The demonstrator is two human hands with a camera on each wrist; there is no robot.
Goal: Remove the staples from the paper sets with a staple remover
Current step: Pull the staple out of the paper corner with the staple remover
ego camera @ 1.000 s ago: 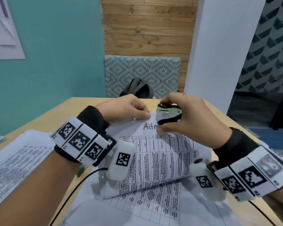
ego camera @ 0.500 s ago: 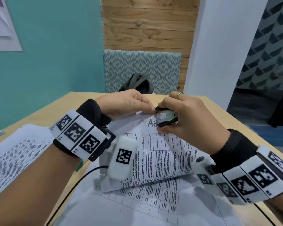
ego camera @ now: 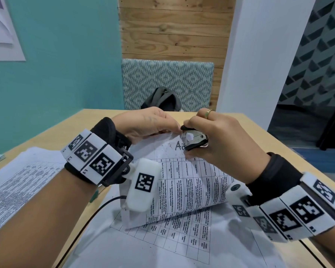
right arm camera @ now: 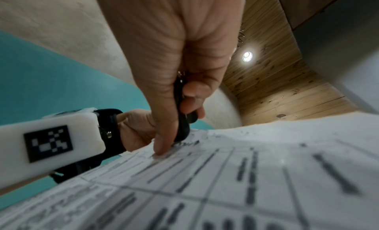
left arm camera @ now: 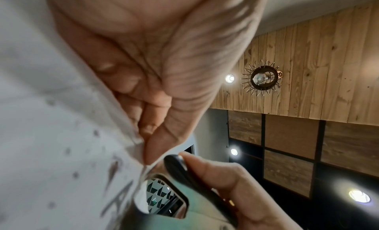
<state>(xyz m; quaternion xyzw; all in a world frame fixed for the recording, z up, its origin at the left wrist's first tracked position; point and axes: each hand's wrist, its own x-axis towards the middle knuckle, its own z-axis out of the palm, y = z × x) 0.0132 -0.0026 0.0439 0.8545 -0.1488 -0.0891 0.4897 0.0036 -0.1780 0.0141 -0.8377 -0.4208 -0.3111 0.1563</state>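
A stapled paper set point(ego camera: 190, 182) printed with a table is lifted off the desk, its top edge raised. My left hand point(ego camera: 151, 124) pinches that top edge between thumb and fingers, as the left wrist view shows with the paper point(left arm camera: 61, 136) under the thumb. My right hand point(ego camera: 213, 140) grips a black and chrome staple remover point(ego camera: 194, 139) and holds it squeezed at the top corner of the paper. In the right wrist view the remover point(right arm camera: 181, 113) stands on the paper set point(right arm camera: 246, 176) between thumb and fingers. The staple itself is hidden.
More printed sheets point(ego camera: 162, 244) lie flat under the raised set, and another stack point(ego camera: 17, 182) lies at the left on the wooden table point(ego camera: 52, 136). A patterned chair point(ego camera: 166, 84) with a dark bag point(ego camera: 162, 101) stands behind the table.
My right hand has squeezed the remover and turned it onto the top corner of the paper. Both hands have lifted slightly away from me with the paper.
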